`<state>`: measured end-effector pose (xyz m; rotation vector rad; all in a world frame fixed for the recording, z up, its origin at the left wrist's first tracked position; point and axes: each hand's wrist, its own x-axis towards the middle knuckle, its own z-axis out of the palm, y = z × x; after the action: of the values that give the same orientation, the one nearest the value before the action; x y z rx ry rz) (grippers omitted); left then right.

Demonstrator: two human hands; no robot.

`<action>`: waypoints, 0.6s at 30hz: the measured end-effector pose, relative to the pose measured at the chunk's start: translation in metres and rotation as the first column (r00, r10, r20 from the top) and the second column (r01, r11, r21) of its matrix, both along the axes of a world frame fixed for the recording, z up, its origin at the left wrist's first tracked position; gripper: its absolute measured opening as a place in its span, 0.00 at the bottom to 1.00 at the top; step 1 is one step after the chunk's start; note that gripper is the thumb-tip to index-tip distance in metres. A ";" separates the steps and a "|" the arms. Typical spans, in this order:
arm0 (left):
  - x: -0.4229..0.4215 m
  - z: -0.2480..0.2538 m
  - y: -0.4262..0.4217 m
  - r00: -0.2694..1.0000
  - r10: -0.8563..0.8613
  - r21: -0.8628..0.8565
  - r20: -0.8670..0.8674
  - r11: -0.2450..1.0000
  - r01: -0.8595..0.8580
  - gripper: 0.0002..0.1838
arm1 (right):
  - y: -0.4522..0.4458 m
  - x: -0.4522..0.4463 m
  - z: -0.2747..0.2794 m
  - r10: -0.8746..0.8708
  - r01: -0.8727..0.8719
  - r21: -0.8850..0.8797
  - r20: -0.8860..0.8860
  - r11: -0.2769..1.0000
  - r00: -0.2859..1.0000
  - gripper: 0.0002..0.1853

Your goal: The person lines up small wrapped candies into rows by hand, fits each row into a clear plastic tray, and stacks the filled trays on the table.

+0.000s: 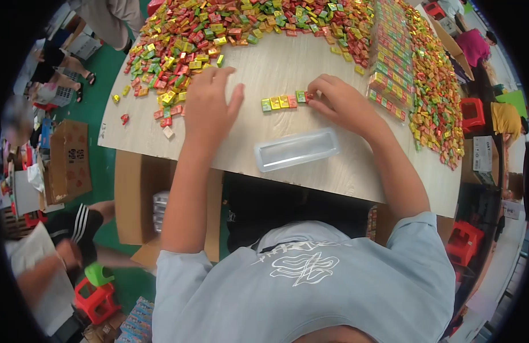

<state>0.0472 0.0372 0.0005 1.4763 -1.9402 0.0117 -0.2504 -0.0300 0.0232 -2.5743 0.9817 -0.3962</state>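
Note:
My left hand (210,106) hovers over the table beside the left part of the candy pile, its thumb and fingers apart, with nothing visible in it. With bent fingertips my right hand (341,100) pinches a small red wrapped candy (310,96) at the right end of a short row. That row of wrapped candies (283,102), yellow, orange and green, lies in front of me between my hands. Closer to my body sits a clear plastic tray (297,150) with no candies in it, tilted slightly across the table. My right fingers partly hide the row's end.
A big pile of wrapped candies (201,34) curves around the back and sides of the table (247,68). Filled clear trays (392,63) are stacked at the right. Cardboard boxes (135,200) stand below the table edge. Other people sit and stand around, near red stools (96,301).

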 end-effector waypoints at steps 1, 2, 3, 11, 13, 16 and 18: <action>0.006 -0.003 0.000 0.985 0.130 -0.030 0.112 0.991 -0.127 0.22 | 0.000 -0.002 -0.004 -0.017 0.017 0.010 0.045 1.000 0.999 0.12; 0.012 -0.005 0.000 0.941 0.256 -0.076 0.222 0.967 -0.245 0.21 | 0.000 -0.002 -0.007 -0.018 0.017 0.016 0.069 1.000 0.997 0.12; 0.013 -0.006 -0.001 0.924 0.262 -0.074 0.279 0.965 -0.251 0.19 | 0.000 -0.003 -0.010 -0.006 0.008 -0.023 0.062 1.000 0.998 0.13; 0.012 -0.016 -0.004 0.873 0.207 -0.075 0.442 0.978 -0.194 0.17 | 0.001 -0.006 -0.023 -0.020 0.031 -0.095 0.113 0.995 0.993 0.21; 0.011 -0.017 -0.003 0.877 0.211 -0.096 0.431 0.978 -0.188 0.17 | 0.002 -0.005 -0.023 0.012 0.001 -0.105 0.121 0.994 0.993 0.22; 0.010 -0.016 -0.003 0.873 0.191 -0.070 0.448 0.981 -0.179 0.17 | -0.002 -0.007 -0.027 0.052 -0.039 -0.109 0.114 0.993 0.992 0.22; 0.011 -0.016 -0.003 0.874 0.183 -0.069 0.450 0.983 -0.170 0.17 | -0.002 -0.007 -0.027 0.043 -0.030 -0.109 0.121 0.994 0.992 0.22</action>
<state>0.0578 0.0347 -0.0158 1.7446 -2.1401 0.5088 -0.2577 -0.0324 -0.0040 -2.6225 0.8910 -0.6046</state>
